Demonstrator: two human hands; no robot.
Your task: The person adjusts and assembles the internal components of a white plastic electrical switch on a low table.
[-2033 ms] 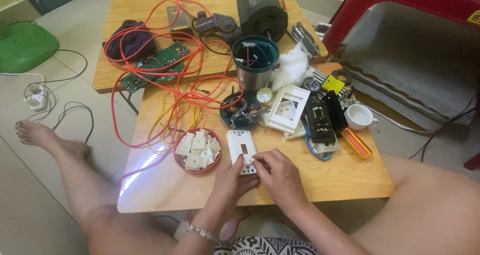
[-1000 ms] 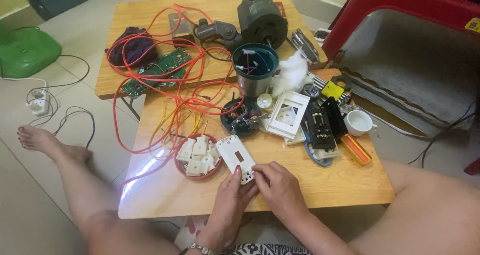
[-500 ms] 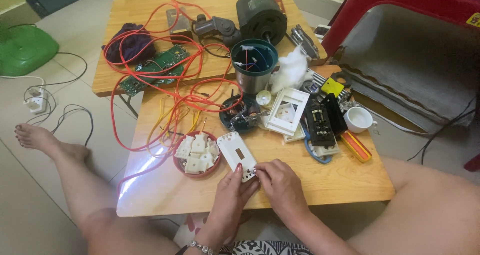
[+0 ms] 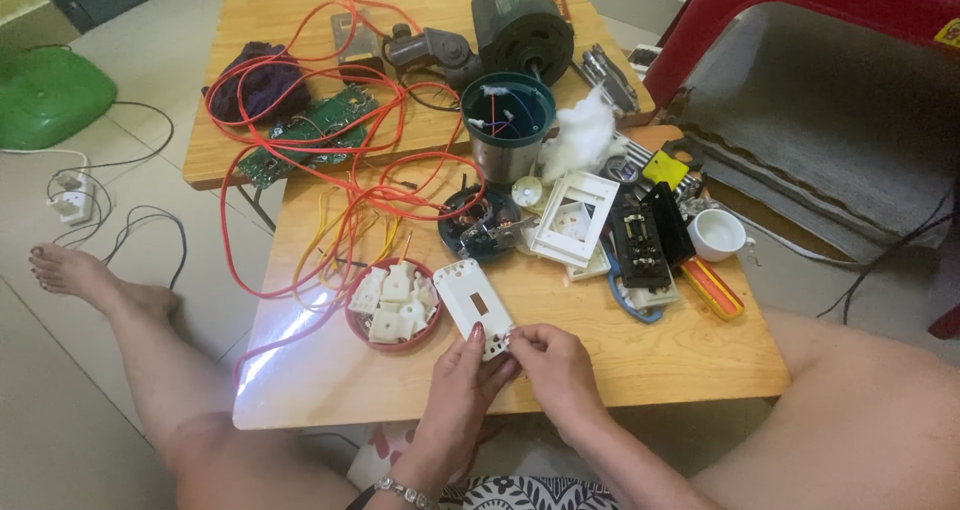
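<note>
The left hand (image 4: 462, 380) and right hand (image 4: 553, 367) meet at the near end of a white plate (image 4: 473, 306); both pinch that end, the left with thumb and fingers under and beside it, the right with fingertips pressed together at its corner; the plate lies slanted on the near table (image 4: 640, 360), its far end beside a red bowl (image 4: 393, 307) of white parts; the bowl and plate look to be touching or nearly so. The hands sit close to the table's near edge; bare wood lies open to the right of them as far as the right edge, and to the left toward the near-left corner, where glare whitens the surface. Beyond the plate the room closes: orange wires (image 4: 340, 180) loop across both tables, and a round black part (image 4: 478, 223), a white frame (image 4: 574, 218), a black block (image 4: 640, 240) and a white cup (image 4: 718, 234) crowd the far half; a steel can (image 4: 505, 128) stands at the seam with the far table (image 4: 300, 20); a motor (image 4: 520, 15) sits beyond it.
</note>
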